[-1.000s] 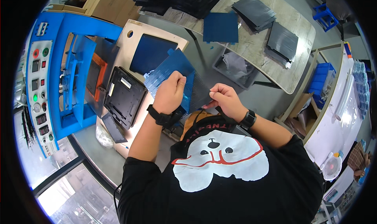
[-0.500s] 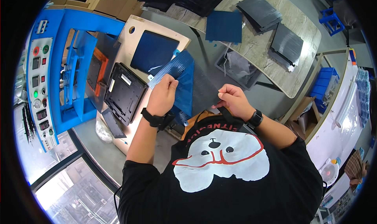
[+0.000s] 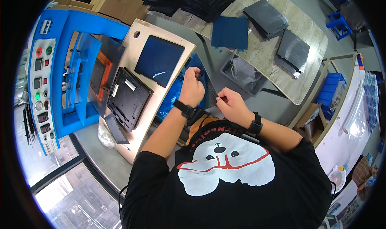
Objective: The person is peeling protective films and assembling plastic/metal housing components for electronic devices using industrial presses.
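Observation:
My left hand (image 3: 192, 89) is closed beside the wooden bench's right edge, with blue film (image 3: 197, 62) showing around its fingers. Part of that film is hidden behind the hand. My right hand (image 3: 235, 107), a little to the right and nearer my body, pinches the edge of a thin dark sheet (image 3: 210, 95). The sheet stands almost edge-on to view between my hands. More crumpled blue film (image 3: 170, 97) lies below, between the bench and my left hand. On the bench sit a dark blue panel (image 3: 160, 60) and a black molded frame (image 3: 129, 99).
At left stands a blue machine (image 3: 60, 80) with a button panel. The far table (image 3: 257, 64) bears stacks of dark sheets (image 3: 265, 18) and a blue sheet (image 3: 230, 32). Under it is a grey bin (image 3: 244, 75) with plastic inside. A blue crate (image 3: 331, 92) sits at right.
My left hand has moved right and slightly away from me, taking the film down beside the bench. The dark sheet has turned nearly edge-on. My right hand has shifted slightly left.

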Tool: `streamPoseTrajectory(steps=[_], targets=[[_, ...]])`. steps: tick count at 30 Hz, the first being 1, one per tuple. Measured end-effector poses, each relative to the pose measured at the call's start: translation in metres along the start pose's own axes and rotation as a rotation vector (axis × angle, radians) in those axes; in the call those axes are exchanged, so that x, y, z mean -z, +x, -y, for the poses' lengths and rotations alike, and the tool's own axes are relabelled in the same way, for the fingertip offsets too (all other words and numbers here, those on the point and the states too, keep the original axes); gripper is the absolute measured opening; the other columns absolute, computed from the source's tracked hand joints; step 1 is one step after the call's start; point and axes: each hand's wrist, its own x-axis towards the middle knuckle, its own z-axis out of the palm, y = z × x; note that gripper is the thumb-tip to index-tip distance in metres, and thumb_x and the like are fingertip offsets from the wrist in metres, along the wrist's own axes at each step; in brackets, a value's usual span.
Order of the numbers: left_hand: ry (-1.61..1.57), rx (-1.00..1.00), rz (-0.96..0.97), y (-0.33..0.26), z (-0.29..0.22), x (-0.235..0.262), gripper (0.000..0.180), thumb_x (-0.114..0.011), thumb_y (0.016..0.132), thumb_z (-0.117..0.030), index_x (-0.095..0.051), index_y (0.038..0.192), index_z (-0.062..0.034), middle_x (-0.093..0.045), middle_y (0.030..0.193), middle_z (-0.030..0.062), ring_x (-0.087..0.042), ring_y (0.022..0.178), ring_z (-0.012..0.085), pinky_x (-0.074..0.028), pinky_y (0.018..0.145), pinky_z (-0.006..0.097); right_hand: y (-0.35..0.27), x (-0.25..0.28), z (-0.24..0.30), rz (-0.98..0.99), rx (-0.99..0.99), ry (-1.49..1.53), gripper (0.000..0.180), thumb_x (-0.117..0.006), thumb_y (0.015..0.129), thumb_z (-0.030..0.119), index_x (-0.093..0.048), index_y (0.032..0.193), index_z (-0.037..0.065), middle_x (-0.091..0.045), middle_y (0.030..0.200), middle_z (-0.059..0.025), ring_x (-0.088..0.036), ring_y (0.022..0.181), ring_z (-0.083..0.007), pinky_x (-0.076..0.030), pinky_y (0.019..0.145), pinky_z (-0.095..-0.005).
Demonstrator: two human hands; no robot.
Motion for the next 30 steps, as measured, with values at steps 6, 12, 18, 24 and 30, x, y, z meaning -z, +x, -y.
streamPoseTrajectory(steps=[6,12,18,24,30], targets=[[-0.247,0.073,-0.007,0.012,-0.019,0.000,0.017,-0.050,0.095,-0.015,-0.046,0.102,0.0007,-0.053,0.077,0.0152,-0.054,0.069,0.0280,-0.045,0.068,0.036,0.005,0.004,0.002,-0.067,-0.019,-0.017,0.008,-0.057,0.090,0.005,-0.056,0.090,-0.003,-0.062,0.073,-0.0055,-0.060,0.066,-0.0081,-0.048,0.059,-0.0257],[0.038,0.056,0.278,0.036,-0.010,0.017,0.033,-0.051,0.099,-0.030,-0.049,0.085,-0.0005,-0.052,0.069,0.0164,-0.053,0.065,0.0316,-0.042,0.062,0.039,0.002,0.009,-0.007,-0.068,-0.118,0.105,0.005,-0.055,0.090,0.003,-0.055,0.091,-0.002,-0.061,0.082,-0.0054,-0.062,0.072,-0.0103,-0.055,0.065,-0.0261],[0.053,0.082,0.322,0.042,-0.020,0.034,0.029,-0.049,0.100,-0.024,-0.049,0.083,-0.0006,-0.048,0.069,0.0134,-0.047,0.064,0.0256,-0.041,0.062,0.037,-0.004,0.019,-0.013,-0.094,-0.224,0.576,0.007,-0.054,0.092,0.003,-0.053,0.092,-0.004,-0.060,0.091,-0.0064,-0.061,0.075,-0.0091,-0.060,0.073,-0.0300],[0.205,0.110,0.142,0.033,-0.032,0.018,0.018,-0.051,0.096,-0.017,-0.049,0.087,-0.0018,-0.058,0.079,0.0236,-0.057,0.081,0.0450,-0.044,0.067,0.048,-0.010,0.018,-0.013,-0.094,-0.140,0.356,0.009,-0.057,0.090,0.005,-0.053,0.089,-0.003,-0.061,0.083,-0.0092,-0.061,0.076,-0.0121,-0.055,0.066,-0.0295],[0.105,0.103,0.022,0.037,-0.029,-0.014,0.010,-0.050,0.092,-0.005,-0.043,0.098,-0.0008,-0.057,0.081,0.0269,-0.057,0.083,0.0477,-0.044,0.071,0.050,-0.008,0.017,-0.011,-0.120,0.070,-0.067,0.004,-0.056,0.089,0.001,-0.054,0.089,-0.002,-0.060,0.076,-0.0065,-0.060,0.069,-0.0110,-0.049,0.061,-0.0254]])
